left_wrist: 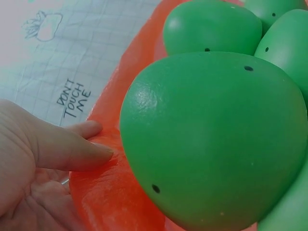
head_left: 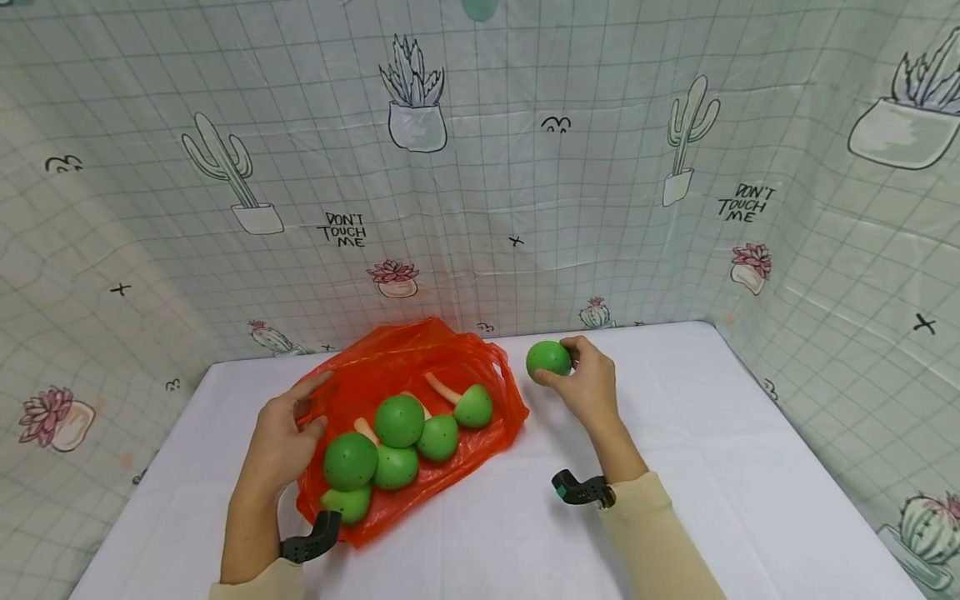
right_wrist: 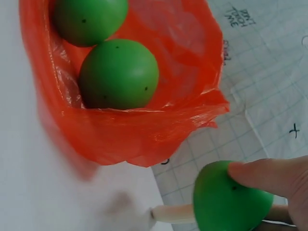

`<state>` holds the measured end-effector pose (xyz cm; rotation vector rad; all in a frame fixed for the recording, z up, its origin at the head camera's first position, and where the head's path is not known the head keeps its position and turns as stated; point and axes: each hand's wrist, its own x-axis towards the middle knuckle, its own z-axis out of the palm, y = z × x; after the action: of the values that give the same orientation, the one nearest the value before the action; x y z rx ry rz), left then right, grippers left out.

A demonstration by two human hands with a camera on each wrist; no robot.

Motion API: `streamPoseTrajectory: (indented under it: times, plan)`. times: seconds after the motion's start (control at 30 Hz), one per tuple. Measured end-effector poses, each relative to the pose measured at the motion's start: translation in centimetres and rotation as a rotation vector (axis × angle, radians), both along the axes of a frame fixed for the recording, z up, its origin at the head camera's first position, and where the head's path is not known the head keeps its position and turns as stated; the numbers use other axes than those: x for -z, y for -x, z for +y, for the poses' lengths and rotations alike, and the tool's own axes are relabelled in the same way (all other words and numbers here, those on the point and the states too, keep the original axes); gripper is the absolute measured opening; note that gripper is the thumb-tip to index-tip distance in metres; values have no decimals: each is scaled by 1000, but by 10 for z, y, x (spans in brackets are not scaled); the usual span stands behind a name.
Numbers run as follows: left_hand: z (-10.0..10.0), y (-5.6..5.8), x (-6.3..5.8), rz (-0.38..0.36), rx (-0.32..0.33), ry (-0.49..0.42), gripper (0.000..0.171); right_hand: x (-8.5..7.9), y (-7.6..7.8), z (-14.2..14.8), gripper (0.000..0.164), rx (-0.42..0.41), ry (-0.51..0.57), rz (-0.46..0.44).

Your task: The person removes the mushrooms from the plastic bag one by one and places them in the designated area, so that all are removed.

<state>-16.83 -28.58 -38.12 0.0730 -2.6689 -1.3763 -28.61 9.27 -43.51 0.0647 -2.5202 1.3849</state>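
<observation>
A red plastic bag [head_left: 420,333] lies with its mouth facing the front, holding several green mushroom-shaped toys [head_left: 351,461] with black dots and beige stems. At the bag's left edge is my left hand [head_left: 281,442]. In the left wrist view its thumb [left_wrist: 91,155] lies over the red plastic, with other fingers partly behind it. My right hand [head_left: 588,383] grips another green mushroom-shaped toy [head_left: 548,358] by its rounded cap, to the right of the bag. The right wrist view shows this toy's beige stem [right_wrist: 173,213] pointing away from the hand.
Under the bag is a white table [head_left: 510,533]. A grid-patterned cloth [head_left: 480,192] with plant drawings hangs behind and along both sides. A black wrist band [head_left: 311,542] is on the left wrist, another [head_left: 581,489] on the right.
</observation>
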Motion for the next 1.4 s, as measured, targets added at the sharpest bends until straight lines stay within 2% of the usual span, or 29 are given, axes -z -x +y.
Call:
streamPoseTrajectory:
  times: [0.23, 0.43, 0.8, 1.07, 1.4]
  plan:
    - [-1, 0, 0, 8, 8, 3, 61, -6, -2, 1, 69, -27, -168, -147]
    - [-2, 0, 1, 2, 12, -6, 62, 1, 0, 2, 65, -53, -280, -240]
    - [-1, 0, -1, -1, 23, -4, 61, 8, -2, 3, 64, -55, -323, -250]
    - [-3, 0, -2, 3, 20, 8, 61, 7, -1, -1, 74, -62, -338, -255]
    - [-7, 1, 0, 40, 36, 28, 61, 5, -4, -7, 72, -81, -353, -261]
